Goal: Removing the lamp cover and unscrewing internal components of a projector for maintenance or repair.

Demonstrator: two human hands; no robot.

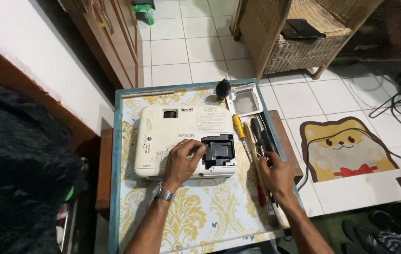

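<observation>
On the desk (195,221), a white projector (184,138) lies flat, black open compartment (218,150) showing.
Left hand (181,162) rests curled on its top, gripping nothing; right hand (278,176) touches the screwdrivers (252,141) beside it, grip unclear.

the projector (181,136) has a matt, smooth off-white plastic shell, with a darker black plastic block (218,150) set into it. the table (195,216) wears a slick, slightly glossy patterned cloth, possibly vinyl. the screwdrivers (252,136) show plastic handles, yellow and black. the wristwatch (164,193) looks like brushed metal. the floor (181,47) is glossy white tile; the chair (299,47) is rough woven wicker.
</observation>
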